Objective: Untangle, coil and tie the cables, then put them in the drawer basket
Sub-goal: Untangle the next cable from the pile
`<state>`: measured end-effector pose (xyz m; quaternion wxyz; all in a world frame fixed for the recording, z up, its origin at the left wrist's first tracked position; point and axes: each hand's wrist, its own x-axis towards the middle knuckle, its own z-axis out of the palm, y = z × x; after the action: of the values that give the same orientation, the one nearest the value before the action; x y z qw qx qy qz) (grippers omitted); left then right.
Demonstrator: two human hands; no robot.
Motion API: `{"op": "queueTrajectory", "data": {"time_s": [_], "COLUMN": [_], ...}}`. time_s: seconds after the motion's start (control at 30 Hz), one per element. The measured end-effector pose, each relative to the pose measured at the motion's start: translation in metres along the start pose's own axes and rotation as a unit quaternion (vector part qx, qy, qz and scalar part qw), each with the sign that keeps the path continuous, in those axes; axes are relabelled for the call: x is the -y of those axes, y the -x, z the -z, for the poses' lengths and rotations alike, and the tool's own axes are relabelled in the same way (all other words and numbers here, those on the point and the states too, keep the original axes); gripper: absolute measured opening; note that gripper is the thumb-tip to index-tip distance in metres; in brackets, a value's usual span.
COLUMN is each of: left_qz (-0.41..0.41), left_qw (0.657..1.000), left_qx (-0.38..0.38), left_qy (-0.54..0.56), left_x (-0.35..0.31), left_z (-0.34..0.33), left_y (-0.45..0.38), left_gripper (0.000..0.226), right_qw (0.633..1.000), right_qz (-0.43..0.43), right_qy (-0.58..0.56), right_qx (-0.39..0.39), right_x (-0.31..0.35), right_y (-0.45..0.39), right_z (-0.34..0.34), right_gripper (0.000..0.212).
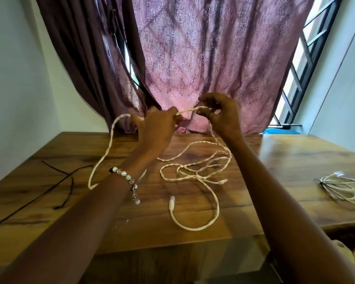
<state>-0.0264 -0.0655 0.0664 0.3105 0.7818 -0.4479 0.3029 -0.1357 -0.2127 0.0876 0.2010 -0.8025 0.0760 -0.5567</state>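
**Both hands raised with the white cable stretched between them**

At the far left of the wooden table (49, 177) we see thin dark ties (67, 177) lying loose on the boards. Next comes a long loop of the white braided cable (193, 173), which hangs from the left hand (156, 126) and drops down past the beaded bracelet (125, 177) on that wrist. The left hand is held up above the table, fingers curled tight round the cable. A short, twisted stretch of it runs across to the right hand (221, 113), which pinches it between thumb and fingertips at about the same height. From there the cable falls to the tabletop, where the rest lies in a loose tangle between our forearms, one plug end near the table's front. At the far right a second white cable (344, 187) lies on the table, already coiled and bound with a dark tie. Behind hangs a purple curtain (213, 58).
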Motion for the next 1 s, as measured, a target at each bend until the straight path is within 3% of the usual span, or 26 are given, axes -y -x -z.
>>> {"op": "queueTrajectory", "data": {"time_s": [0.07, 0.2, 0.27, 0.37, 0.47, 0.53, 0.6, 0.73, 0.83, 1.0], "left_qz": [0.026, 0.053, 0.136, 0.29, 0.369, 0.383, 0.396, 0.405, 0.403, 0.402], "left_qw": [0.984, 0.967, 0.913, 0.796, 0.691, 0.637, 0.585, 0.483, 0.448, 0.451], "left_qx": [0.032, 0.022, 0.004, -0.001, 0.006, -0.009, -0.033, -0.069, -0.094, -0.088], "left_qy": [0.176, 0.248, 0.384, 0.532, 0.621, 0.668, 0.707, 0.773, 0.793, 0.792], "left_x": [0.008, 0.018, 0.018, 0.024, 0.032, 0.036, 0.043, 0.072, 0.09, 0.092], "left_z": [-0.004, -0.015, -0.017, -0.009, -0.006, -0.008, -0.009, -0.009, -0.008, -0.01], "left_y": [-0.003, -0.003, -0.002, -0.01, -0.016, -0.017, -0.018, -0.019, -0.02, -0.016], "left_gripper": [0.017, 0.026, 0.031, 0.03, 0.031, 0.033, 0.036, 0.038, 0.038, 0.037], "right_qw": [0.996, 0.966, 0.94, 0.924, 0.932, 0.928, 0.92, 0.915, 0.888, 0.864], "right_qz": [-0.015, -0.064, -0.08, -0.092, -0.102, -0.11, -0.174, -0.29, -0.373, -0.438], "right_qy": [0.086, 0.202, 0.249, 0.261, 0.274, 0.31, 0.319, 0.262, 0.269, 0.249], "right_qx": [-0.009, 0.15, 0.219, 0.265, 0.212, 0.172, 0.15, 0.096, 0.027, 0.001], "right_x": [-0.014, -0.045, -0.061, -0.082, -0.098, -0.1, -0.098, -0.112, -0.125, -0.132], "right_y": [0.004, 0.026, 0.039, 0.052, 0.057, 0.055, 0.052, 0.055, 0.063, 0.072], "right_z": [0.003, 0.002, 0.0, 0.005, 0.009, 0.012, 0.016, 0.026, 0.03, 0.028], "right_gripper": [0.022, 0.027, 0.016, 0.004, 0.009, 0.026, 0.042, 0.029, 0.027, 0.03]}}
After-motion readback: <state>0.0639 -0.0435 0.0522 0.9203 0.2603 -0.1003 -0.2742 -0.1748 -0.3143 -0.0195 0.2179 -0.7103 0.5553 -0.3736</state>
